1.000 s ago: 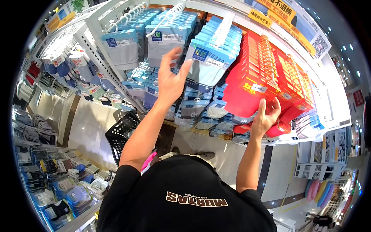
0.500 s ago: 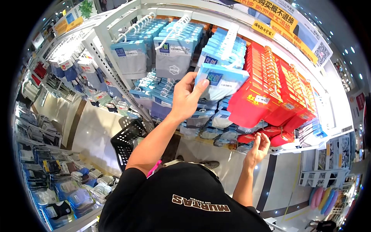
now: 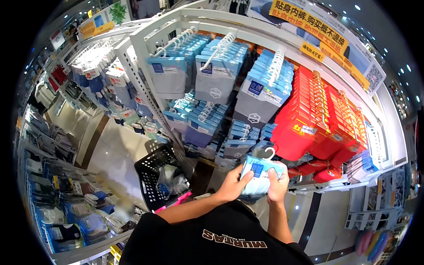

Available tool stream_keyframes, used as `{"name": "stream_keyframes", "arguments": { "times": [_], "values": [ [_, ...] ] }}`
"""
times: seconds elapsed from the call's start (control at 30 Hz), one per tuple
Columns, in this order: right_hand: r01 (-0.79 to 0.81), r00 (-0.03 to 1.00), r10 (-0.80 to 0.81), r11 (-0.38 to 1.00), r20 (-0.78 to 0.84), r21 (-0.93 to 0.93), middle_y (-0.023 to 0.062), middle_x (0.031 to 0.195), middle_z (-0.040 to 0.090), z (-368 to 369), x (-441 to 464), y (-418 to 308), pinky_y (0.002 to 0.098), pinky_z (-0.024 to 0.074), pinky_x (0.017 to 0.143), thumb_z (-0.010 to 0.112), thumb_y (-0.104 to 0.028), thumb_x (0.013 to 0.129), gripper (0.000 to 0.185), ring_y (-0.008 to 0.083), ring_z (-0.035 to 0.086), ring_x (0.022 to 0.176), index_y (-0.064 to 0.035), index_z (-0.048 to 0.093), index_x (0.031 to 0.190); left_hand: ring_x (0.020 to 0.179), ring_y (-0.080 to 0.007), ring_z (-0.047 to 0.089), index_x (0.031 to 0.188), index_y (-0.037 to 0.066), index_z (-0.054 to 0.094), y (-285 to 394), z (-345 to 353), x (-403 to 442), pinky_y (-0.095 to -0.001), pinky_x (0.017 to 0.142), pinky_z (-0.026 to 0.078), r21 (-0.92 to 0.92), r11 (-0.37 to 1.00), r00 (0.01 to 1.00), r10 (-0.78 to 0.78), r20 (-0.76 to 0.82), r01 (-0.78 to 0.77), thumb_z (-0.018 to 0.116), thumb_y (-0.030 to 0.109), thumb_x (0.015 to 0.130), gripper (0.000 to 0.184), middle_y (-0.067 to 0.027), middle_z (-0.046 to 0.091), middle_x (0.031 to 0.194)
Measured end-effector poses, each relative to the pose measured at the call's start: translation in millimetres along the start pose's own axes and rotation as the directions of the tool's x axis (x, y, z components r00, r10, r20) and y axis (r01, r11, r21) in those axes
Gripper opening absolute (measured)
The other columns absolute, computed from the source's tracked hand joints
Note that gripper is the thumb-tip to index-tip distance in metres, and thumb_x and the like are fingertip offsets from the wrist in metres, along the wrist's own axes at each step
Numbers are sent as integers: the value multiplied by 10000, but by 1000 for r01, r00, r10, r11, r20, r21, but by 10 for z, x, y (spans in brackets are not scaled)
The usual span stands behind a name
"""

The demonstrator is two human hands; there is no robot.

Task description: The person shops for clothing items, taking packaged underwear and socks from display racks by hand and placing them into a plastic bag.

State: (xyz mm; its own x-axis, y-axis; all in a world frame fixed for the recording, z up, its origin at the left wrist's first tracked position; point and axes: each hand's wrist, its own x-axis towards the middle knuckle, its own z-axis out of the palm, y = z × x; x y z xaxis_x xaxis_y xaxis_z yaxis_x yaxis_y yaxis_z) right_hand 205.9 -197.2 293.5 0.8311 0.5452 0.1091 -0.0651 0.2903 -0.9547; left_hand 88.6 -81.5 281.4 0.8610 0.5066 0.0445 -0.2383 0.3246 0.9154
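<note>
In front of my chest I hold a light-blue underwear pack [image 3: 258,179] with a dark blue label and a white plastic hook at its top. My left hand [image 3: 233,183] grips its left edge, thumb on the front. On the other edge, my right hand [image 3: 278,183] is closed with its thumb also pressed on the front. The backs of both hands' fingers are partly hidden behind the pack. Just beyond the hands hang red packs [image 3: 298,128] and a row of grey-and-blue packs [image 3: 260,99] on white rack hooks.
A black perforated basket [image 3: 143,179] with clear-wrapped items stands on the floor at left. The white rack frame [image 3: 128,48] rises ahead, with yellow signs [image 3: 309,22] on top. A shelf of packaged goods [image 3: 66,234] lies at lower left. Tiled floor [image 3: 104,141] shows between the displays.
My left hand has brought the pack from the rack down toward my chest. The right hand, free before, now grips it too. The view has shifted, showing more of the basket.
</note>
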Motion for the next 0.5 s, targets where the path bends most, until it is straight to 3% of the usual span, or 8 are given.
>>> {"name": "stream_keyframes", "arguments": {
  "times": [0.07, 0.27, 0.33, 0.4, 0.5],
  "values": [
    [8, 1000, -9, 999, 5, 42, 59, 1008, 622, 15, 23, 4, 280, 481, 846, 668, -116, 919, 316, 116, 587, 906, 4, 510, 1165, 850, -60, 545, 1125, -1, 605, -40, -177, -72, -249, 755, 457, -104, 989, 991, -101, 84, 110, 511, 217, 1026, 257, -21, 632, 945],
    [-1, 999, 5, 995, -40, 102, 69, 1005, 625, -39, 45, -19, 290, 494, 825, 649, -137, 935, 285, 119, 595, 887, 0, 514, 1145, 740, -54, 534, 1148, -24, 614, -70, -381, -227, -231, 674, 441, 80, 984, 968, -174, 183, 162, 516, 209, 1025, 281, -5, 628, 879],
    [-1, 999, 7, 995, -54, 98, 68, 1000, 626, -19, 19, -9, 291, 497, 818, 650, -135, 935, 282, 119, 596, 879, 0, 514, 1142, 731, -61, 534, 1106, -37, 628, -179, -322, -262, -241, 665, 446, 20, 988, 977, -157, 147, 156, 558, 158, 998, 233, 1, 622, 841],
    [-27, 997, 35, 994, -73, 106, 60, 965, 623, -21, -28, 38, 299, 506, 806, 653, -122, 929, 228, 122, 601, 852, -9, 528, 1083, 742, -69, 529, 1068, -48, 626, -287, -299, -254, -258, 664, 448, 139, 990, 990, 10, 140, -30, 578, 138, 976, 213, 6, 616, 827],
    [-13, 993, 19, 998, -119, 53, 40, 936, 623, -124, -76, 123, 305, 512, 791, 655, -66, 910, 173, 121, 600, 845, -31, 554, 1046, 756, -76, 530, 1005, -48, 634, -318, -310, -258, -267, 675, 451, 266, 964, 987, -31, 160, -13, 596, 120, 949, 181, 4, 609, 812]
  ]
}}
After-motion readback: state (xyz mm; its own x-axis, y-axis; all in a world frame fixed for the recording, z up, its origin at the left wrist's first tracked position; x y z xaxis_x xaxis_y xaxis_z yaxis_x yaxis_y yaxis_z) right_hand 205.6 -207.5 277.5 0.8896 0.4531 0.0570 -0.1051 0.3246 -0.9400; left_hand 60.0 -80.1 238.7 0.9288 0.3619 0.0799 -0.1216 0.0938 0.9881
